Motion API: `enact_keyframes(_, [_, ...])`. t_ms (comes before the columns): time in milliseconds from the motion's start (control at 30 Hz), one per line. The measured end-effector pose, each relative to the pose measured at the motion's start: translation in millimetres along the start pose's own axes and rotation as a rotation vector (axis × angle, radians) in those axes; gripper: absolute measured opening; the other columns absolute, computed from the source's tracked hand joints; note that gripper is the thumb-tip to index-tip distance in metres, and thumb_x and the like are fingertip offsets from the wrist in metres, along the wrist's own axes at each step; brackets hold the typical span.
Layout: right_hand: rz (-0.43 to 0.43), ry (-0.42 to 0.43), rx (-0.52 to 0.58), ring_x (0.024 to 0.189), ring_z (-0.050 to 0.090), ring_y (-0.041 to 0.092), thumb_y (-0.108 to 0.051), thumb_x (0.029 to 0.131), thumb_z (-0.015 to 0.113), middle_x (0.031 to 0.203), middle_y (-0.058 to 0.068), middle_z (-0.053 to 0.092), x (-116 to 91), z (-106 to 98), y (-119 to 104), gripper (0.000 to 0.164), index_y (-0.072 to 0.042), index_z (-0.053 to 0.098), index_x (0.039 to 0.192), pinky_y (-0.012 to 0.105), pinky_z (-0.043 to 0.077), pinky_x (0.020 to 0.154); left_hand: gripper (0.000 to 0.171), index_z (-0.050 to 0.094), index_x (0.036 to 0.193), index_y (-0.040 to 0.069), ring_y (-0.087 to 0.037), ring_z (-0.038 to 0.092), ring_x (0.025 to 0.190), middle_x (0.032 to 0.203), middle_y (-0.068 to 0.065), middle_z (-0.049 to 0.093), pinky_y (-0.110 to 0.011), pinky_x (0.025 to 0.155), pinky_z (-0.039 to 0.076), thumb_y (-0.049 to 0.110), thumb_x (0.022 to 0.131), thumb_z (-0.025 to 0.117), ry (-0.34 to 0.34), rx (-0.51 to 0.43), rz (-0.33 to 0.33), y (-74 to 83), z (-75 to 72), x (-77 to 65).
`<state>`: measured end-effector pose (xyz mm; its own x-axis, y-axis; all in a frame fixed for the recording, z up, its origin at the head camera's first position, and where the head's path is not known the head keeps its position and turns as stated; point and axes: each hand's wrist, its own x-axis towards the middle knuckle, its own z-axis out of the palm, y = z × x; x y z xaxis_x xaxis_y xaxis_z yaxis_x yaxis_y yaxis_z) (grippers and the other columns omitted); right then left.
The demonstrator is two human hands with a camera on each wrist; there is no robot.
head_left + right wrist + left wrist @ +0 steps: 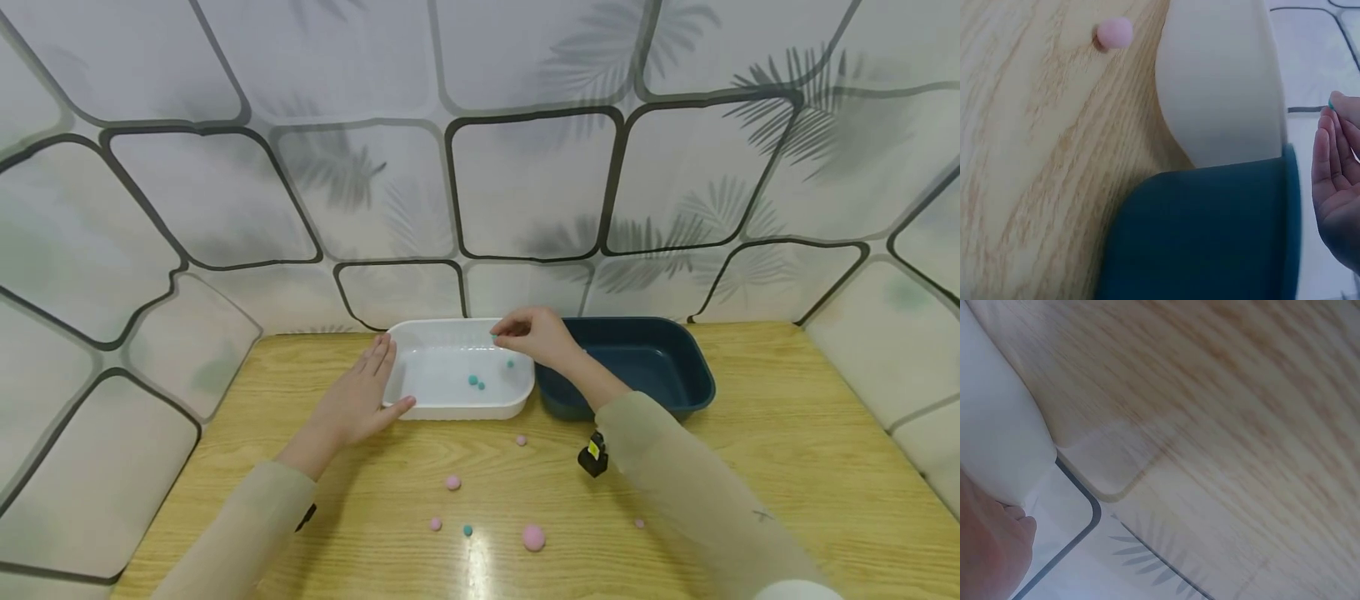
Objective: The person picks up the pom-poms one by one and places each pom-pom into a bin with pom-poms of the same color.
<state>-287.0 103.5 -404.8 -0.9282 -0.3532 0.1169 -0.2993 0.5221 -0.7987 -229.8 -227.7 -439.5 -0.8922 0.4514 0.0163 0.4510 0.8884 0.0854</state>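
My right hand [536, 335] pinches a small teal ball [1331, 104] between thumb and fingertip, above the right part of a white tray [450, 412]. Inside that tray lie three teal balls, one of them a bit larger [472, 380]. At the tray's left end rests my left hand [352, 408], its fingers straight along the side and its thumb at the front rim. The left wrist view shows only part of this hand [994, 550] beside the tray's pale wall [997, 412].
A dark blue tray [663, 367] stands right beside the white one, under my right forearm. In front, on the wooden table [360, 542], lie several pink balls, the largest [533, 537] near the front, and one teal ball [468, 530]. A patterned backdrop [532, 183] rises behind.
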Motion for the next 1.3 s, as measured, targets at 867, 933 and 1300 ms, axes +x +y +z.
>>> enact_keyframes(867, [-0.012, 0.009, -0.068, 0.089, 0.073, 0.026, -0.01, 0.094, 0.081, 0.099, 0.015, 0.08, 4.6, 13.8, 18.0, 0.02, -0.002, 0.082, 0.112, 0.033, 0.061, 0.081, 0.099, 0.013, 0.165, -0.01, -0.043, 0.011, 0.165, 0.176, -0.027, 0.008, -0.054, 0.135, 0.021, 0.058, 0.106, 0.052, -0.003, -0.006, 0.004, 1.9, -2.8, -0.8])
enact_keyframes(933, [-0.012, 0.016, -0.061, 0.089, 0.073, 0.026, -0.01, 0.094, 0.082, 0.099, 0.015, 0.08, 4.2, 14.3, 17.6, 0.02, -0.002, 0.082, 0.112, 0.032, 0.061, 0.08, 0.099, 0.013, 0.165, -0.01, -0.042, 0.011, 0.165, 0.176, -0.027, 0.009, -0.054, 0.135, 0.021, 0.058, 0.106, 0.052, -0.003, -0.009, 0.004, 1.6, -2.8, -0.8])
enact_keyframes(1300, [0.007, 0.042, -0.025, 0.093, 0.074, 0.029, -0.011, 0.095, 0.08, 0.101, 0.015, 0.08, 2.3, 12.3, 15.5, 0.02, -0.003, 0.082, 0.114, 0.038, 0.063, 0.084, 0.099, 0.012, 0.166, -0.01, -0.042, 0.011, 0.165, 0.176, -0.026, 0.008, -0.054, 0.135, 0.02, 0.059, 0.106, 0.051, -0.004, -0.01, -0.002, 0.8, -1.1, 0.8])
